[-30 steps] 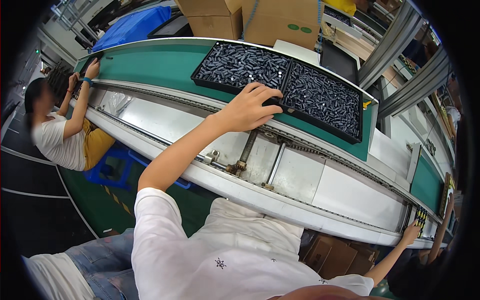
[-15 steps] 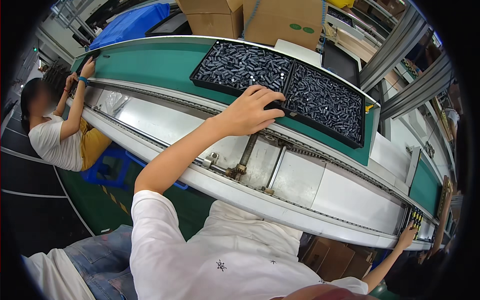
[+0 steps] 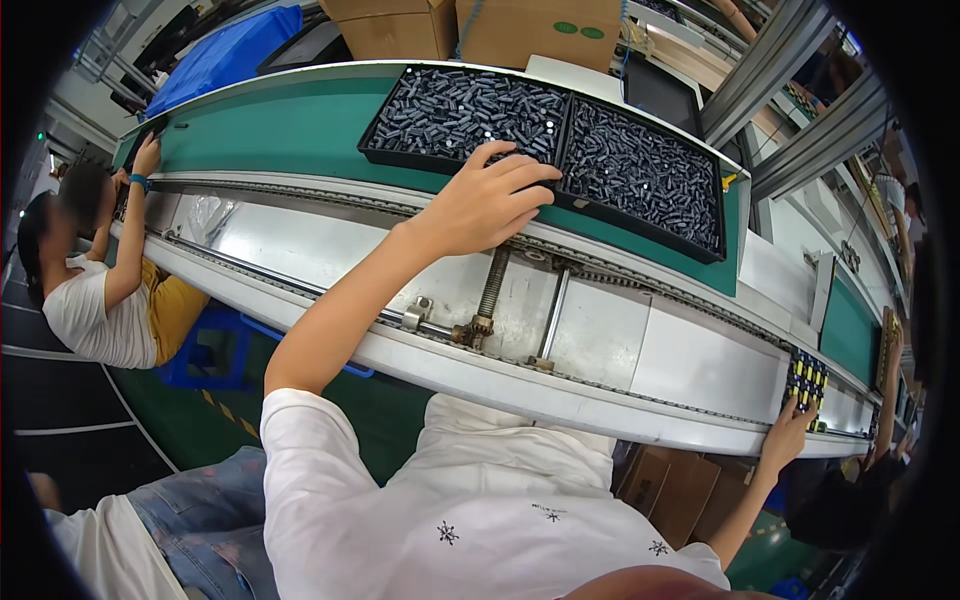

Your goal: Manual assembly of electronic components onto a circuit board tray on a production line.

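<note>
My left hand (image 3: pixel 490 198) reaches to the front rim of two black trays, close to where they meet. Its fingers are apart, and I see nothing held in them. Small dark cylinders, like capacitors with sleeves, fill the left tray (image 3: pixel 410 158) and the right tray (image 3: pixel 640 226). Far to the right, my right hand (image 3: pixel 788 432) grips the near edge of a dark board (image 3: pixel 805 382) carrying rows of yellow and black parts. That board lies over the conveyor's chain rails, tilted in the view.
A green work surface (image 3: pixel 270 130) runs behind the chain conveyor (image 3: pixel 690 370). At the far left a person (image 3: pixel 100 290) in a white top works at the same line. Cardboard boxes (image 3: pixel 540 35) stand behind the trays. Another person's arm (image 3: pixel 890 385) shows at the far right.
My right hand and the board have come leftward and up in the view, with more of the board showing. My left hand stays by the tray rim while the whole view shifts slightly.
</note>
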A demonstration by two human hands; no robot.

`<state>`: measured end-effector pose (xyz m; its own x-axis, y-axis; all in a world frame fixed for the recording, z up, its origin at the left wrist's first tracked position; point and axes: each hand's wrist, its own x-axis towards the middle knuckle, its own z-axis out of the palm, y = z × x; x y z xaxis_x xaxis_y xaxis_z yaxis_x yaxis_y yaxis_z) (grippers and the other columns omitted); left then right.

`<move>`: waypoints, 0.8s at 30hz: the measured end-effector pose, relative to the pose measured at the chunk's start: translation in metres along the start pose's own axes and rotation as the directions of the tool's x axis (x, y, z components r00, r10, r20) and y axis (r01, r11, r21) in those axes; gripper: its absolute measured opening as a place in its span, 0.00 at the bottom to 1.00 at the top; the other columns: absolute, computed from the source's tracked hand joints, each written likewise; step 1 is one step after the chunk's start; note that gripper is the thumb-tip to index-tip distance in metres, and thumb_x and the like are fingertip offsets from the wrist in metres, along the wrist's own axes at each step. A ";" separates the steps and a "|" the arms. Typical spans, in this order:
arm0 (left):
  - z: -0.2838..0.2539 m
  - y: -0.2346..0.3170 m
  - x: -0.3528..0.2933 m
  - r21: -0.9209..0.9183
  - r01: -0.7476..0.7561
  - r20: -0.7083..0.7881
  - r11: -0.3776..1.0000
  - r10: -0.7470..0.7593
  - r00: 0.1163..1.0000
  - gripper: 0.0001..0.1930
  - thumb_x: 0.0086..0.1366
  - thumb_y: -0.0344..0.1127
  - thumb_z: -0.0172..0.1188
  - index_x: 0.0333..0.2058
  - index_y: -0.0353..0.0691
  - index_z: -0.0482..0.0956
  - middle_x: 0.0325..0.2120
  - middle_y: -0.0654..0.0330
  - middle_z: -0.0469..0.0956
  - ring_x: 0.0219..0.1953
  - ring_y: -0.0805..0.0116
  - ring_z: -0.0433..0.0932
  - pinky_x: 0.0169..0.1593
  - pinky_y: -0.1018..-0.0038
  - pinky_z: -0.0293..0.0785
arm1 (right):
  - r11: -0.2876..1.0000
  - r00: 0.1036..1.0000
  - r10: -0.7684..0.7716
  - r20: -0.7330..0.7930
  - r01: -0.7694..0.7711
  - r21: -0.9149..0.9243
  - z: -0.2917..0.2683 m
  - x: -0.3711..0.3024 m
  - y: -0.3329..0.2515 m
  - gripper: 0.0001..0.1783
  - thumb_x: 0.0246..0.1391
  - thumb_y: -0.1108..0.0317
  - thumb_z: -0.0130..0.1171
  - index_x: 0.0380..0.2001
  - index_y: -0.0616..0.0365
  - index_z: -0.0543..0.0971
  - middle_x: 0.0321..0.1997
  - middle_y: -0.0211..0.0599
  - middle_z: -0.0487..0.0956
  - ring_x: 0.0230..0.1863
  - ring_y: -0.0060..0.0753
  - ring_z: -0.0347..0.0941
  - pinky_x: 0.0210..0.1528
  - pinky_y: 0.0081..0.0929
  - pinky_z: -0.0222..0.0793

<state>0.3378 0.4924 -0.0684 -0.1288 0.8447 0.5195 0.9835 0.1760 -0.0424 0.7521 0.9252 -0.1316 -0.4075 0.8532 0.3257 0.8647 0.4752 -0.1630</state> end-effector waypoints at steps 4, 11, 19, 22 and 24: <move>-0.002 -0.005 0.002 -0.001 0.015 -0.055 1.000 -0.015 0.998 0.11 0.60 0.30 0.62 0.42 0.46 0.78 0.49 0.64 0.77 0.51 0.65 0.75 0.65 0.58 0.57 | 0.988 0.986 -0.145 -0.082 0.149 0.045 -0.006 -0.042 -0.038 0.30 0.66 0.55 0.52 0.63 0.64 0.62 0.50 0.59 0.77 0.49 0.61 0.75 0.48 0.45 0.70; -0.009 -0.018 0.003 0.068 0.183 -0.224 0.981 -0.164 0.961 0.08 0.60 0.30 0.62 0.40 0.45 0.79 0.41 0.64 0.81 0.49 0.64 0.77 0.62 0.60 0.59 | 0.879 0.890 -0.455 0.010 0.448 0.162 -0.048 -0.107 -0.128 0.35 0.60 0.64 0.59 0.65 0.67 0.59 0.62 0.60 0.68 0.60 0.62 0.67 0.58 0.43 0.65; -0.006 -0.061 -0.017 0.040 0.353 -0.197 0.935 -0.338 0.920 0.12 0.62 0.34 0.63 0.45 0.45 0.82 0.38 0.60 0.82 0.42 0.62 0.79 0.52 0.66 0.69 | 0.526 0.471 -0.850 0.236 0.733 0.431 -0.098 -0.148 -0.219 0.43 0.48 0.62 0.69 0.63 0.66 0.61 0.70 0.55 0.60 0.59 0.56 0.65 0.62 0.41 0.61; -0.004 -0.069 0.000 -0.064 0.374 -0.077 0.925 -0.378 0.923 0.12 0.62 0.35 0.64 0.44 0.43 0.83 0.37 0.59 0.82 0.38 0.62 0.80 0.45 0.69 0.74 | 0.361 0.296 -0.932 0.207 0.798 0.483 -0.092 -0.153 -0.238 0.44 0.46 0.55 0.70 0.62 0.64 0.63 0.71 0.53 0.59 0.54 0.53 0.68 0.61 0.41 0.61; -0.007 -0.067 0.007 -0.131 0.474 0.052 0.871 -0.471 0.880 0.11 0.60 0.36 0.64 0.41 0.41 0.84 0.35 0.57 0.83 0.36 0.59 0.81 0.41 0.68 0.77 | 0.265 0.207 -0.963 0.173 0.844 0.465 -0.090 -0.163 -0.251 0.45 0.46 0.52 0.70 0.62 0.63 0.64 0.71 0.53 0.58 0.51 0.52 0.69 0.60 0.40 0.62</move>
<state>0.2714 0.4831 -0.0560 -0.5836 0.6868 0.4332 0.8120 0.4877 0.3207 0.6278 0.6479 -0.0599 -0.9678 -0.2436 0.0629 -0.2514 0.9466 -0.2017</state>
